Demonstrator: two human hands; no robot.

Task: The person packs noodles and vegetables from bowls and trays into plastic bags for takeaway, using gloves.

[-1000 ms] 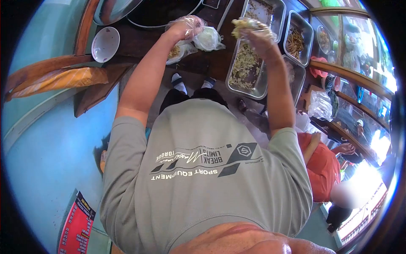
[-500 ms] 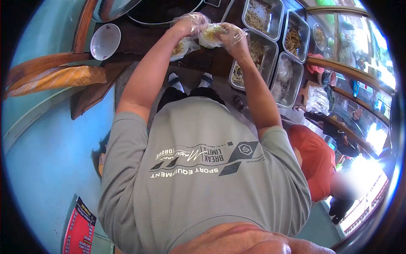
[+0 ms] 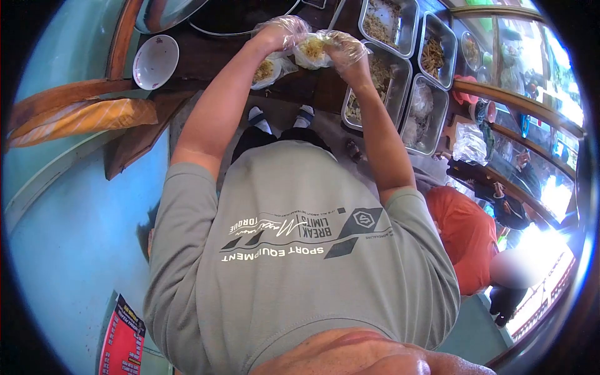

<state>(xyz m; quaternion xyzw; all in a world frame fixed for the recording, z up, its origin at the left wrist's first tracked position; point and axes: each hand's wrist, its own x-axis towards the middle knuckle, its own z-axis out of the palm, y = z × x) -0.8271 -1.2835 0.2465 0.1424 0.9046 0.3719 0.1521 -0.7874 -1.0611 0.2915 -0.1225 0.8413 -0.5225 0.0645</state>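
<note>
My left hand (image 3: pixel 284 34) and my right hand (image 3: pixel 347 52) each wear a clear, loose plastic glove. Between them sits an open plastic bag of yellowish, crumbly food (image 3: pixel 311 50) over the dark counter. The fingers of both hands are closed at the bag's edges, left and right, though the wrinkled gloves partly hide the fingertips. Below my left hand, a second plastic-wrapped portion of similar food (image 3: pixel 263 70) lies on the counter, partly covered by my forearm.
Metal trays of food (image 3: pixel 379 69) stand at the right, one with plastic bags (image 3: pixel 419 115). A white bowl (image 3: pixel 155 61) and an orange striped cloth (image 3: pixel 87 120) are at the left. A person in a red shirt (image 3: pixel 462 237) is close on my right.
My right hand has drawn back slightly to the right, from over the food to the bag's edge. More of the yellowish food shows now. My left hand stays nearly in place.
</note>
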